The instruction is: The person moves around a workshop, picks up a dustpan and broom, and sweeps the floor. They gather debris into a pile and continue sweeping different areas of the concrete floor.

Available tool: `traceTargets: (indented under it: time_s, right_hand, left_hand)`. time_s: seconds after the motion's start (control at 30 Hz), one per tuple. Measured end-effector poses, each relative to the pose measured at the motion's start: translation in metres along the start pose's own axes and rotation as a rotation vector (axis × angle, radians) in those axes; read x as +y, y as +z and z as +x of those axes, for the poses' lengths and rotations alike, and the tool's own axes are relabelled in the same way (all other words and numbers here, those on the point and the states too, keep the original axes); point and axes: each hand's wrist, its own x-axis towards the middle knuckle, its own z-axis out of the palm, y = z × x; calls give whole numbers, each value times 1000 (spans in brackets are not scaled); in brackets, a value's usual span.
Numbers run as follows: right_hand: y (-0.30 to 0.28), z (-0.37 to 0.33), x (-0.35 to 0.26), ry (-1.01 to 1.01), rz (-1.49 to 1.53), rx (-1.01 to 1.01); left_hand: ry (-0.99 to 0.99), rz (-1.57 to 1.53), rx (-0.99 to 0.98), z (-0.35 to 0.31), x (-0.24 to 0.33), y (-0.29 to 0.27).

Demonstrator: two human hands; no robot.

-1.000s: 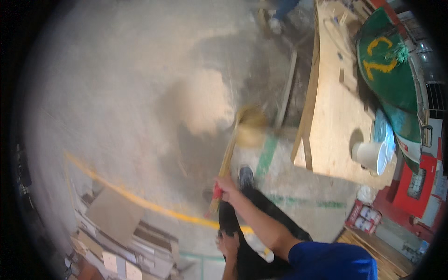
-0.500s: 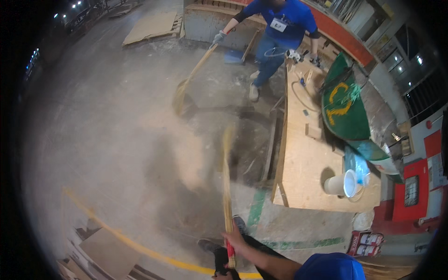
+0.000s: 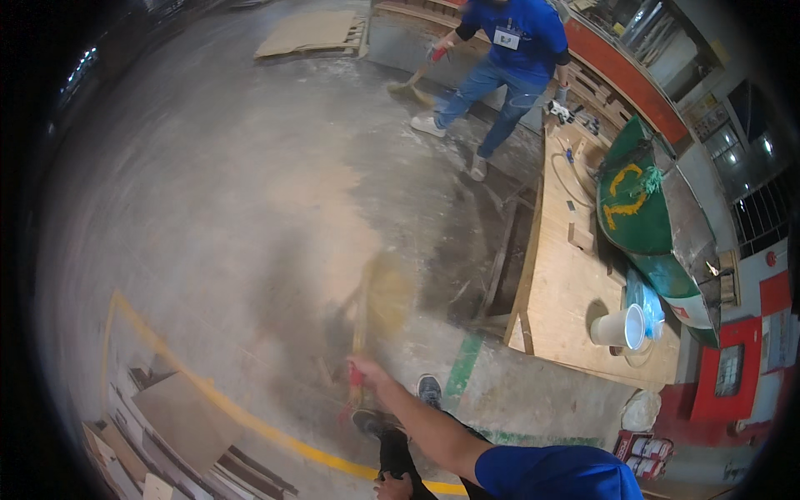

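My right hand [image 3: 367, 371] is wrapped round the red grip of a straw broom [image 3: 360, 337]. The broom's wide yellow bristles [image 3: 388, 296] are smeared by motion, over a pale dusty stretch of floor. My left hand [image 3: 393, 486] is low by my dark trouser leg, off the broom, its fingers partly showing with nothing visible in them. Farther off, a co-worker [image 3: 512, 62] in a blue shirt holds another straw broom [image 3: 410, 86] by its red handle, its head on the floor near the co-worker's feet.
To the right stands a plywood-topped table [image 3: 554, 292] with a white bucket [image 3: 618, 327], a blue plastic bag [image 3: 644, 304] and wood blocks. Beside it leans a large green metal cart [image 3: 637, 196]. Boards [image 3: 187, 417] are stacked lower left, past a yellow floor line [image 3: 225, 408].
My broom has swung left, and my left hand has come off its handle end. The co-worker has drawn their broom rightward, closer to their feet, and shifted stance. The view has turned slightly.
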Motion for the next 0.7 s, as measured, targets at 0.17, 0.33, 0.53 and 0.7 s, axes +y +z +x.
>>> traceTargets:
  time_s: [0.17, 0.33, 0.53, 0.7]
  right_hand:
    - [30, -41, -47, 46, -260, -43]
    - [5, -186, -39, -58, -953, -198]
    - [14, -242, 51, 354, -1432, -374]
    - [28, -145, 162, 554, -1703, -637]
  left_hand:
    - [57, -50, 56, 2, -16, 2]
    - [-23, -107, -10, 21, -35, 21]
    - [11, -276, 208, 23, -65, 61]
    - [-118, -387, 191, 16, -70, 89]
